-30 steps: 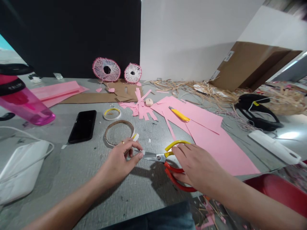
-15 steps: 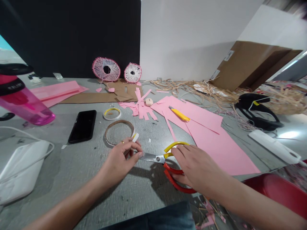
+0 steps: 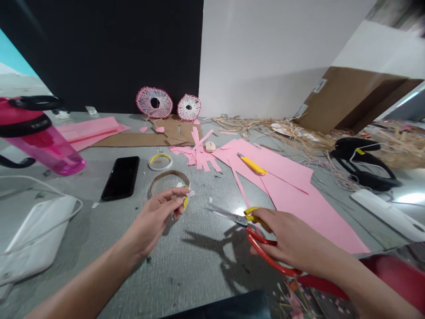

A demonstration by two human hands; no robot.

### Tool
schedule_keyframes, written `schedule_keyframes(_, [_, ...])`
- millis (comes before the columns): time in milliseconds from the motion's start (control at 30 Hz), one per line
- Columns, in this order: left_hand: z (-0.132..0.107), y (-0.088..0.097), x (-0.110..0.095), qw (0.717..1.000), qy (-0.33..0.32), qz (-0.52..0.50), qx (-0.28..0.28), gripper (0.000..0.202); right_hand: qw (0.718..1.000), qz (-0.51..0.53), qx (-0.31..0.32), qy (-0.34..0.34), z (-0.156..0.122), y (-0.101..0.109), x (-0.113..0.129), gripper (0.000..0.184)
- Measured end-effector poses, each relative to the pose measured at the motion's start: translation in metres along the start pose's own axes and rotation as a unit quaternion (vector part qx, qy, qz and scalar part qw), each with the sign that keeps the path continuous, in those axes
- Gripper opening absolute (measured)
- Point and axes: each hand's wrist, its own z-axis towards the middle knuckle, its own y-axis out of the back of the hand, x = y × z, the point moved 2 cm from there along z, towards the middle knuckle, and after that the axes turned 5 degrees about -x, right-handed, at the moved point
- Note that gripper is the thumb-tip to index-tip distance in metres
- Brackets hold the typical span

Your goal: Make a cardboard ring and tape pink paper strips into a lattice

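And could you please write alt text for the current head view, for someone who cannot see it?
A person's right hand holds red and yellow scissors above a grey table, while the left hand has a small white piece at its fingertips. Nearby lie a brown ring, pink sheets and a yellow cutter.

View from the head
It looks forward and down, close above the bare left hand (image 3: 156, 217) and bare right hand (image 3: 294, 235), over a flat grey table (image 3: 166, 271).

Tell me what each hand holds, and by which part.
Right hand: scissors, by the handles. Left hand: a yellow-and-white piece; which part is unclear.
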Motion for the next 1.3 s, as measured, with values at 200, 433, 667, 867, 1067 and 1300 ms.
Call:
schedule_keyframes(200, [-0.004, -0.004, -0.001, 0.997, -0.036, -0.002, 0.062, 0.045, 0.956, 0.271, 0.016, -0.111, 0.018, -0.003, -0.006, 0.033])
schedule_keyframes(433, [-0.008, -0.009, 0.002, 0.991, -0.04, -0.023, 0.128, 0.055, 0.866, 0.491, -0.061, -0.069, 0.05, -0.029, 0.024, 0.033])
schedule_keyframes(667, [-0.007, -0.01, -0.001, 0.983, 0.011, -0.125, 0.137, 0.045, 0.868, 0.477, -0.118, -0.071, 0.066, -0.027, 0.027, 0.033])
schedule_keyframes(867, [-0.009, -0.007, -0.004, 0.981, -0.003, -0.147, 0.122, 0.041, 0.973, 0.112, -0.148, -0.135, 0.069, -0.021, -0.004, 0.037])
schedule_keyframes(1067, [-0.008, -0.007, -0.001, 0.984, -0.024, -0.123, 0.126, 0.047, 0.972, -0.109, -0.086, -0.191, 0.065, -0.015, -0.036, 0.033])
schedule_keyframes(1300, [-0.01, -0.01, -0.003, 0.987, -0.036, -0.102, 0.12, 0.059, 0.977, -0.131, -0.021, -0.166, 0.051, -0.014, -0.058, 0.028])
